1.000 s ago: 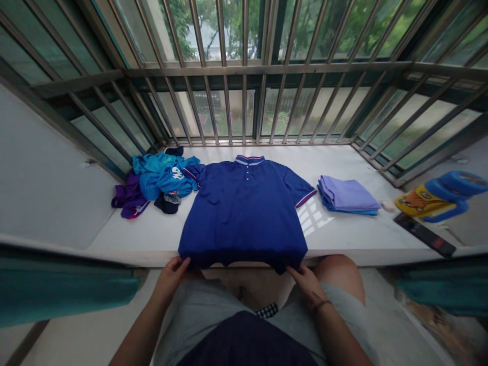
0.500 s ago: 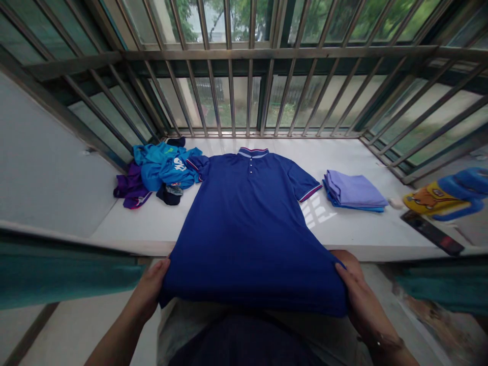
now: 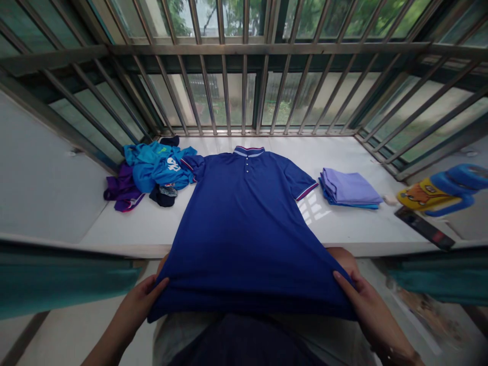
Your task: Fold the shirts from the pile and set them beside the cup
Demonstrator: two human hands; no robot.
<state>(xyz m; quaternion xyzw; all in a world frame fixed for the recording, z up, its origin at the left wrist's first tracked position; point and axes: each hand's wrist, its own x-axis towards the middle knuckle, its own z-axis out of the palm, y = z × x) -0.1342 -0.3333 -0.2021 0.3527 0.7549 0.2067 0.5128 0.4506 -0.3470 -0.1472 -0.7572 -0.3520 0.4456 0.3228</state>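
Note:
A dark blue polo shirt (image 3: pixel 247 223) lies front side up, its collar toward the window and its lower part hanging past the ledge's near edge over my lap. My left hand (image 3: pixel 143 300) pinches the shirt's left side close to the hem, thumb on top. On the opposite side my right hand (image 3: pixel 360 292) grips the other edge the same way, fingers tucked beneath the cloth. Between the two hands the hem is stretched wide. Both short sleeves, trimmed in red and white, spread outward on the ledge; the left one touches a heap of crumpled clothes (image 3: pixel 156 168).
The white ledge (image 3: pixel 343 229) runs below a barred window (image 3: pixel 244 91). To the right sit folded clothes (image 3: pixel 348 187), lilac over blue, a yellow and blue bottle (image 3: pixel 438 188) and a dark remote-like object (image 3: pixel 424 227). Teal curtains (image 3: pixel 64 279) hang at both sides.
Both hands have shifted slightly down and outward along the shirt's sides, still holding it. The hem looks wider and a little nearer to me. The whole view has moved slightly.

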